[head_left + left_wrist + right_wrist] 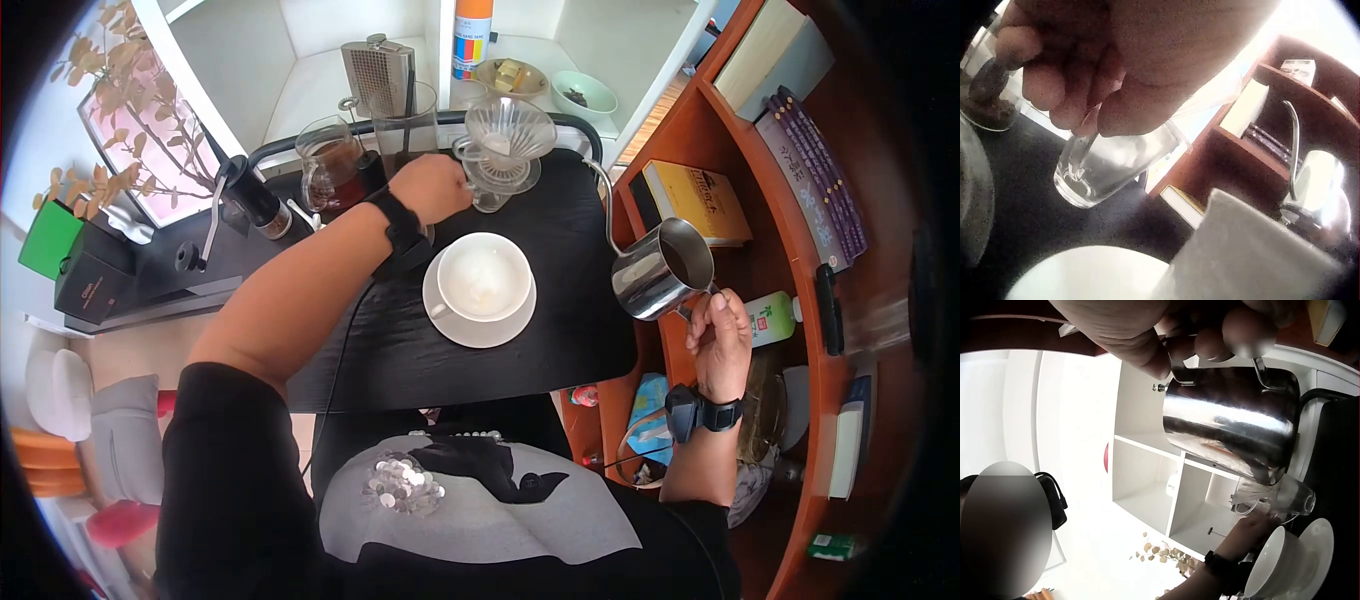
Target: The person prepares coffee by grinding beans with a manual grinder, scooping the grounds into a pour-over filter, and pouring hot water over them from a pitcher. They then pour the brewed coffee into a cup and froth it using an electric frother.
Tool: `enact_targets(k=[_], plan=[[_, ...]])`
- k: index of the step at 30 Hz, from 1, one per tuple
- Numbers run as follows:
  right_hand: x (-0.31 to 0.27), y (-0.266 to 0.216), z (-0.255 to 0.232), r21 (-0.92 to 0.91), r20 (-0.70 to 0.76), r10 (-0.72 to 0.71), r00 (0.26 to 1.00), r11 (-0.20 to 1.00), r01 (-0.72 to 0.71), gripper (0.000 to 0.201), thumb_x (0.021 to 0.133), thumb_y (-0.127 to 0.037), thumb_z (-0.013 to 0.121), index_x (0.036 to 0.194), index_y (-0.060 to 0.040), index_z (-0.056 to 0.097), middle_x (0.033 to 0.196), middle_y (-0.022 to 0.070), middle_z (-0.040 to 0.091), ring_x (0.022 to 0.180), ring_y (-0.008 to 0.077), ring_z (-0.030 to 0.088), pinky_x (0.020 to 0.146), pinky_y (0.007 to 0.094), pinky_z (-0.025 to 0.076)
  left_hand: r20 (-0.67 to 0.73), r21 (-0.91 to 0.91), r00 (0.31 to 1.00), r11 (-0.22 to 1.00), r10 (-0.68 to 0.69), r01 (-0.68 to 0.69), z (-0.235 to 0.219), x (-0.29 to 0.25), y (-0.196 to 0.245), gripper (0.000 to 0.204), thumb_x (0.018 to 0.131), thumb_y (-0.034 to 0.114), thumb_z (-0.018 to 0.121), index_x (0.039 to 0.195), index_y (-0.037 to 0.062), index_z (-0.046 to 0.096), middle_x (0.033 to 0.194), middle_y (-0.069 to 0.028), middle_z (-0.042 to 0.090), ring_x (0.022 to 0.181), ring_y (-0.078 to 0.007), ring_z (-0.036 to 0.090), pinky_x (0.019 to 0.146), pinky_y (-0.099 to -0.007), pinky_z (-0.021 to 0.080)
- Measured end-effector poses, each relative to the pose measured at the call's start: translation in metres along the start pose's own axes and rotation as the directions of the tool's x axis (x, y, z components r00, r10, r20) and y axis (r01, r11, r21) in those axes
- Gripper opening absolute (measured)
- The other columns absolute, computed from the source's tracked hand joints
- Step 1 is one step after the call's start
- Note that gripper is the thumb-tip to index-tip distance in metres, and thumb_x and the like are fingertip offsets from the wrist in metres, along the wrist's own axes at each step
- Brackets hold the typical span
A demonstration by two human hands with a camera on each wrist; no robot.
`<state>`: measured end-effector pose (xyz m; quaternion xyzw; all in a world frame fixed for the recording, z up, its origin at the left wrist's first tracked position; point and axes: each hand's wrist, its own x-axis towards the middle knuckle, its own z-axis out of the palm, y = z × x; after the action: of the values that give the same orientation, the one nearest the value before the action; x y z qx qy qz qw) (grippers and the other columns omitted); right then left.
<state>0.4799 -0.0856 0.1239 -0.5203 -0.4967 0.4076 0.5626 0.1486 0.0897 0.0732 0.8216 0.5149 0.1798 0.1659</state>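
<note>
My left hand (432, 190) is at the back of the black table, fingers curled at the handle of a clear glass coffee server (1107, 165). On top of that server sits a ribbed glass dripper (527, 133) with something white inside. Off the table's right edge, my right hand (722, 338) grips the handle of a steel gooseneck kettle (640, 282). The kettle is held up in the air, its lid off and its thin spout towards the table. Between the hands, a white cup (485, 278) with pale contents rests on a white saucer (470, 332).
Behind the left forearm stand a glass pot of dark red-brown liquid (335, 165) and a tall glass (405, 125). A hand grinder (258, 200) is at the left. A wooden bookshelf (735, 105) borders the right side. Small bowls (583, 95) and a spray can (472, 40) occupy the white shelf.
</note>
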Motion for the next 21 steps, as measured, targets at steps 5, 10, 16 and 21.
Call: enact_targets(k=[5, 10, 16, 21], plan=[[0.003, -0.005, 0.009, -0.031, 0.035, -0.01, 0.999, 0.999, 0.011, 0.03, 0.09, -0.032, 0.05, 0.07, -0.0103, 0.045, 0.057, -0.0012, 0.045, 0.049, 0.006, 0.04, 0.043, 0.0184, 0.031, -0.01, -0.042, 1.0, 0.999, 0.0, -0.001, -0.003, -0.026, -0.004, 0.02, 0.068, 0.016, 0.06, 0.078, -0.001, 0.064, 0.069, -0.0196, 0.06, 0.063, -0.0309, 0.06, 0.062, -0.0359, 0.048], [0.014, -0.01, 0.02, -0.066, 0.093, -0.017, 0.995, 0.998, 0.023, 0.031, 0.09, -0.032, 0.05, 0.068, -0.0102, 0.044, 0.055, -0.001, 0.043, 0.048, 0.007, 0.041, 0.044, 0.0192, 0.03, 0.019, -0.13, 0.999, 0.991, -0.026, 0.029, -0.008, -0.045, 0.001, 0.02, 0.07, 0.015, 0.059, 0.08, -0.0015, 0.064, 0.071, -0.0188, 0.061, 0.065, -0.0293, 0.061, 0.062, -0.0339, 0.048], [0.033, -0.028, 0.029, -0.17, 0.166, -0.026, 0.986, 0.984, 0.054, 0.031, 0.089, -0.031, 0.051, 0.068, -0.0093, 0.047, 0.054, -0.0022, 0.044, 0.048, 0.0047, 0.041, 0.043, 0.0182, 0.03, -0.231, -0.531, 0.954, 0.846, -0.19, 0.04, -0.03, -0.105, 0.0, 0.021, 0.08, 0.016, 0.056, 0.086, -0.0027, 0.063, 0.074, -0.0095, 0.062, 0.068, -0.0166, 0.059, 0.063, -0.0278, 0.046], [0.046, -0.046, 0.037, -0.295, 0.184, -0.012, 0.983, 0.953, 0.067, 0.03, 0.089, -0.03, 0.052, 0.068, -0.0091, 0.048, 0.055, -0.0028, 0.045, 0.047, 0.0038, 0.041, 0.043, 0.0178, 0.03, -0.237, -0.827, 0.756, 0.535, -0.61, 0.172, -0.024, -0.173, -0.039, 0.018, 0.087, 0.019, 0.054, 0.084, 0.0036, 0.063, 0.065, 0.0026, 0.051, 0.055, -0.0036, 0.041, 0.049, -0.0172, 0.03]])
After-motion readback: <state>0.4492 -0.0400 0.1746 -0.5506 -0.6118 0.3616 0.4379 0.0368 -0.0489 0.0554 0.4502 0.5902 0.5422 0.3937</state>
